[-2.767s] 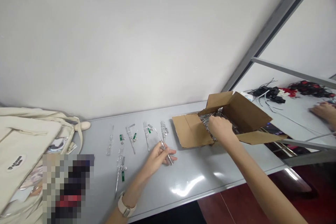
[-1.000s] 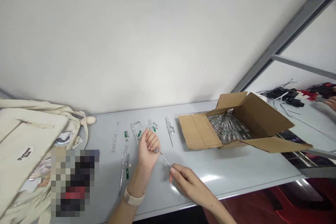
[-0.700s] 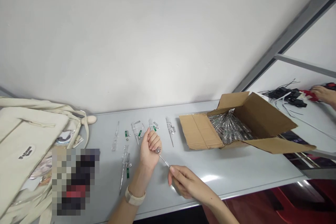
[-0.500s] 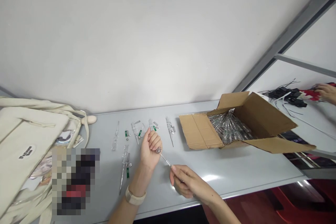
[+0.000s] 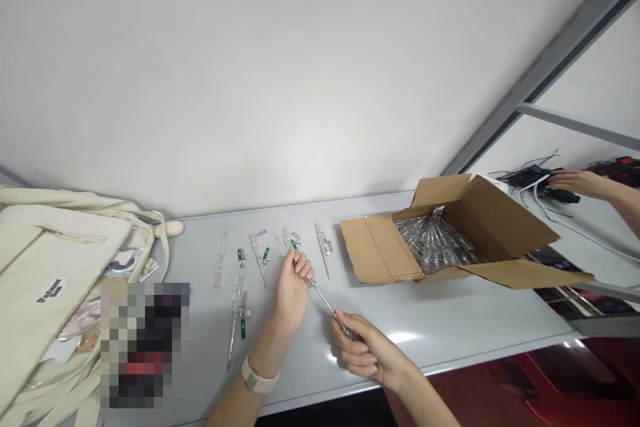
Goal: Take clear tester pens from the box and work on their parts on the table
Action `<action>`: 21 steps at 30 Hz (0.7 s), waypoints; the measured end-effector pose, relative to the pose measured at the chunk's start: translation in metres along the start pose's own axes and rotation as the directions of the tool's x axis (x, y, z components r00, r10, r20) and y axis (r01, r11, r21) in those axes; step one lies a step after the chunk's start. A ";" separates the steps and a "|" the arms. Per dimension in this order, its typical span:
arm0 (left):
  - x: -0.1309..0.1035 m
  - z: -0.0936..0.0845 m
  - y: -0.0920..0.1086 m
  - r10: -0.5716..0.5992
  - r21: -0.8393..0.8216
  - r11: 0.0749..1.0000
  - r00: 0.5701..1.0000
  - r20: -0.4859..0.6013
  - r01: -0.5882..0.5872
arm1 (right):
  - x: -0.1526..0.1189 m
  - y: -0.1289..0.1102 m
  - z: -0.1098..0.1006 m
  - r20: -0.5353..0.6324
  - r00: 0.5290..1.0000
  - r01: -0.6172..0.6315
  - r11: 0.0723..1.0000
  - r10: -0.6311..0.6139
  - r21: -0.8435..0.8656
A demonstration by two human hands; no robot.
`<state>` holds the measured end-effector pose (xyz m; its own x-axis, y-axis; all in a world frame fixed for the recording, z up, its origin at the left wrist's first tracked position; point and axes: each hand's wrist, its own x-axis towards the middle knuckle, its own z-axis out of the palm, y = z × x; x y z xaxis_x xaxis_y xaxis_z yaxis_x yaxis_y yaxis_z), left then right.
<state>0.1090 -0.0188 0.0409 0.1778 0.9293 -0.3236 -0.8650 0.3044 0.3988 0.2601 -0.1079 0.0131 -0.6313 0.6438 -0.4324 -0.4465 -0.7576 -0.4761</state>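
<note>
"Above the smooth grey table (image 5: pixel 460 320), what am I holding?"

"Your left hand (image 5: pixel 294 287) is closed around a clear-handled screwdriver (image 5: pixel 311 282), its thin metal shaft pointing away from you. Your right hand (image 5: pixel 367 348) grips a second screwdriver (image 5: pixel 346 331), clear with green inside, its shaft reaching the first one's handle end."

"And around me?"

"Loose clear screwdrivers (image 5: pixel 323 248) and small green strips (image 5: pixel 243 328) lie ahead and leftward; rightward, an open brown cardboard box (image 5: pixel 380 250) holds a heap of clear-handled screwdrivers (image 5: pixel 435 240)."
</note>
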 end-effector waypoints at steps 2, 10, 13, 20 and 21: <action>0.002 -0.001 -0.003 0.020 0.044 0.999 0.999 -0.030 -0.018 | -0.001 -0.001 -0.003 0.002 0.999 -0.044 0.994 0.044 0.100; 0.005 -0.004 -0.007 0.015 0.080 0.997 1.000 0.017 -0.016 | -0.001 -0.004 -0.013 0.221 0.968 -0.180 0.939 0.116 0.294; 0.004 -0.003 -0.008 0.042 0.095 0.994 0.998 0.043 -0.045 | -0.001 -0.003 -0.014 0.235 0.965 -0.183 0.943 0.118 0.276; 0.004 -0.005 -0.012 0.088 0.121 0.989 0.996 -0.006 -0.087 | -0.005 -0.001 -0.005 0.077 0.992 -0.114 0.970 0.100 0.213; 0.004 -0.004 -0.012 0.091 0.129 0.988 0.996 -0.018 -0.088 | -0.005 -0.002 -0.003 0.057 0.994 -0.101 0.976 0.092 0.195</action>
<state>0.1183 -0.0198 0.0308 0.0896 0.9492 -0.3017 -0.8094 0.2459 0.5333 0.2665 -0.1094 0.0139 -0.7045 0.5644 -0.4303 -0.4951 -0.8253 -0.2717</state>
